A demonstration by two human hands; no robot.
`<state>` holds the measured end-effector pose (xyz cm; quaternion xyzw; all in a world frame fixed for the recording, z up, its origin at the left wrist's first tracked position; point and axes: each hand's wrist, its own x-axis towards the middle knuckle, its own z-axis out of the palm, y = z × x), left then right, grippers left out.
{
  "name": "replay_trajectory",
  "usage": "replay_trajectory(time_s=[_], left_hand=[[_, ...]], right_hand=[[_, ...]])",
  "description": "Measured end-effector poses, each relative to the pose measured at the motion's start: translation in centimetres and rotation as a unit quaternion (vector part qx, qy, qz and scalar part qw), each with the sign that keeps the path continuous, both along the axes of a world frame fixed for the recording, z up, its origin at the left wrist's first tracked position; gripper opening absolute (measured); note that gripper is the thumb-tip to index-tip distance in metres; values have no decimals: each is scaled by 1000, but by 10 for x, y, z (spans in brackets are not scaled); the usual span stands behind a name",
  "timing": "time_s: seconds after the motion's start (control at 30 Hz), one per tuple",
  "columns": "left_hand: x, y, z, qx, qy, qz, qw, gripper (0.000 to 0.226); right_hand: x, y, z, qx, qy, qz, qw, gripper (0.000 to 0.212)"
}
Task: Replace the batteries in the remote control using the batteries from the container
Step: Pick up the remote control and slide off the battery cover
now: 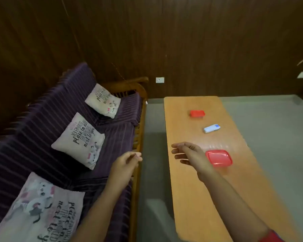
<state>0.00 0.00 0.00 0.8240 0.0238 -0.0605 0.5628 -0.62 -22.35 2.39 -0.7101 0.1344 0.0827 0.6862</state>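
A white remote control [211, 128] with a blue patch lies on the long wooden table [196, 189]. Beyond it stands a small red-lidded container [197, 113]. Nearer to me sits a second container with a red lid [219, 158]. My right hand [187, 154] hovers over the table just left of this nearer container, fingers spread and holding nothing. My left hand [126, 163] hangs over the gap between the sofa and the table, fingers loosely curled, with nothing visible in it.
A purple striped sofa [51, 128] with a wooden frame stands left of the table, carrying three printed cushions [79, 140]. Grey floor [269, 128] lies between and to the right. A dark wood-panelled wall with a white socket [159, 80] is behind.
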Motion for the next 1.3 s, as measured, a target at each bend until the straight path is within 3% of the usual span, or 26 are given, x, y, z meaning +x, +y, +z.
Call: replay_trajectory(time_s=[0.23,0.47,0.83,1.1,1.3], left_hand=[[45,31,-37,-36,37,-2,999,17],[96,-4,-47,-75,71,3,995,14],[248,-107,-54,-69,116,-186,973,24],[415,-153,-81,20,166,-344,924,21],[476,-189,-81,68,182,-421,886,18]], right_hand=[[37,29,-24,-54,47,7,997,25],[91,16,-45,-34,50,-3,998,24],[181,-58,-83,5,81,-173,982,25],[274,-80,-109,25,151,-325,933,25],[305,-94,-109,21,163,-400,902,23]])
